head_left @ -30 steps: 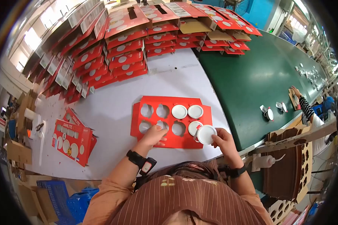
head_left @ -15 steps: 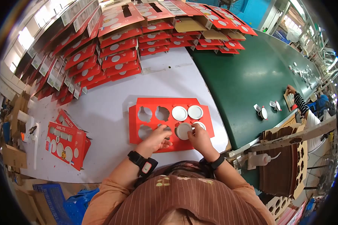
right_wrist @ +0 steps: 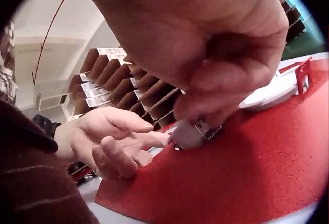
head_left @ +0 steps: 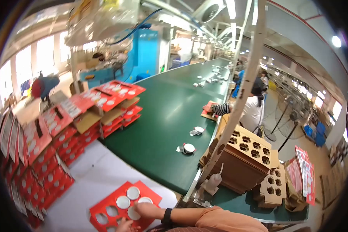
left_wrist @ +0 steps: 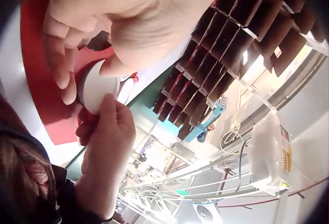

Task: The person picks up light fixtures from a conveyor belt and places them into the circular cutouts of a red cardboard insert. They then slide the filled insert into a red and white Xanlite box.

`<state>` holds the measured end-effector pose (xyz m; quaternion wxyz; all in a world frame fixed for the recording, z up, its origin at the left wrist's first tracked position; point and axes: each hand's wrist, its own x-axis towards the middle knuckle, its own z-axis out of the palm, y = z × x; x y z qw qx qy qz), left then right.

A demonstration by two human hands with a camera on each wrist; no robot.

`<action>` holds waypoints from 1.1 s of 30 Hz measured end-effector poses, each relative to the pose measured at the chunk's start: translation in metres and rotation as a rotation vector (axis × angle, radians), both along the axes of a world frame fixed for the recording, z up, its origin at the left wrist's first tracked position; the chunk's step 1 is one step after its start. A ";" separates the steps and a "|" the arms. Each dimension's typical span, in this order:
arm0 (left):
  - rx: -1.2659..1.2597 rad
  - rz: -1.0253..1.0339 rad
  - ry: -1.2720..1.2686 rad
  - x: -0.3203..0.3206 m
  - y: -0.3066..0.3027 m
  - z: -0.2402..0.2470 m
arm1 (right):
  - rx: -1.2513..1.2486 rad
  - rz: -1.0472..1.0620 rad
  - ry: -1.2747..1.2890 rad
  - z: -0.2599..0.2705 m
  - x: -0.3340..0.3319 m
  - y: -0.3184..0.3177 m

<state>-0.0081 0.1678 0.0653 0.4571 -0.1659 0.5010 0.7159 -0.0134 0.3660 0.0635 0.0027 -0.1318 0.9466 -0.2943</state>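
Note:
The red card [head_left: 110,203] with round holes lies on the white table, white round lamps [head_left: 133,193] seated in some holes. My right hand [head_left: 149,210] pinches another white round lamp [left_wrist: 96,89] by its edge, low over a hole beside the seated ones. In the right wrist view, the fingers of the right hand [right_wrist: 221,44] hide most of this lamp. My left hand [head_left: 127,226] is beside it, palm partly up, fingers loosely extended; its thumb and fingertips are close around the lamp in the left wrist view. Whether they touch it, I cannot tell.
Stacked red cartons [head_left: 60,154] stand at the left and back of the table. Two lamps [head_left: 188,148] lie on the green belt [head_left: 158,116]. A post [head_left: 239,96], a white bottle [head_left: 214,181] and brown card trays [head_left: 245,166] are at the right. A person in striped sleeves works beyond.
The head view has swung up and to the right, so the card sits lower in the frame. My right hand has brought its lamp from the card's right side over to a lower hole.

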 end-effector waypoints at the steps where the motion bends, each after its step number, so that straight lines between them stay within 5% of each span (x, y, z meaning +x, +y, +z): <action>1: 0.033 0.097 0.016 0.008 0.005 0.007 | 0.019 0.028 0.053 -0.011 -0.003 -0.001; 2: 0.066 0.200 0.024 0.013 0.007 0.009 | 0.037 0.063 0.097 -0.025 -0.005 -0.001; 7: 0.036 0.065 0.121 0.005 -0.002 0.000 | -0.109 0.135 0.082 -0.037 -0.014 0.003; 9: 0.025 0.080 0.118 0.003 -0.003 -0.005 | -0.079 0.039 -0.173 -0.010 -0.012 0.000; 12: 0.016 0.159 0.088 0.003 0.000 -0.006 | 0.050 0.026 -0.214 0.049 0.003 0.004; 19: 0.046 0.131 0.054 0.003 0.002 -0.007 | 0.020 0.134 0.008 0.010 0.018 0.008; 26: -0.031 0.125 0.007 0.003 0.004 0.010 | 0.144 0.139 -0.062 0.026 0.015 0.007; 29: 0.014 0.140 0.022 0.002 0.008 -0.002 | 0.001 -0.042 -0.216 0.003 0.012 -0.007; 32: 0.124 0.137 0.111 0.000 0.009 -0.003 | 0.470 0.257 0.181 0.027 0.015 0.000; 33: 0.168 0.174 0.108 0.001 0.013 0.009 | 0.415 0.210 0.222 0.034 0.016 0.000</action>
